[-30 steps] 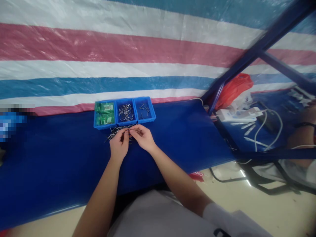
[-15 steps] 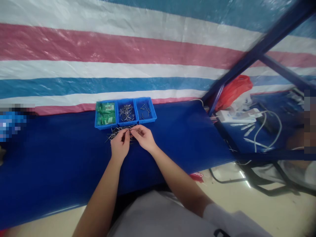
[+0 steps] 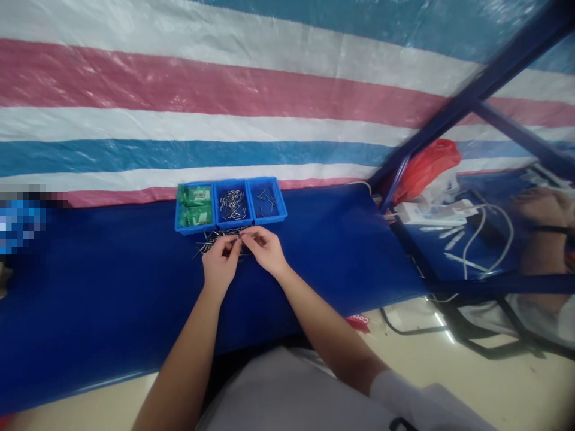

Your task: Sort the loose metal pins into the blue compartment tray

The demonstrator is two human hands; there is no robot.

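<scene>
My left hand [image 3: 220, 262] and my right hand [image 3: 266, 249] meet at the fingertips, both pinched on something too small to make out. Under and behind them a pile of thin metal pins [image 3: 207, 241] lies on the blue table. Just beyond stand three blue bins side by side: the left bin [image 3: 194, 229] holds green packets [image 3: 197, 196], the middle bin [image 3: 232, 224] many metal pins [image 3: 232, 205], and the right bin [image 3: 281, 209] several pins [image 3: 266, 197].
A striped sheet [image 3: 251, 84] hangs behind the blue table [image 3: 112, 287]. At the right are a dark blue frame [image 3: 431, 129], a red bag [image 3: 426, 169], a white power strip [image 3: 426, 214] with cables, and another person's arm [image 3: 545, 245]. A blurred blue object [image 3: 20, 224] is at the far left.
My hands remain together, with fingers slightly shifted. The view has moved a little, and the other person's arm at the right shows more fully.
</scene>
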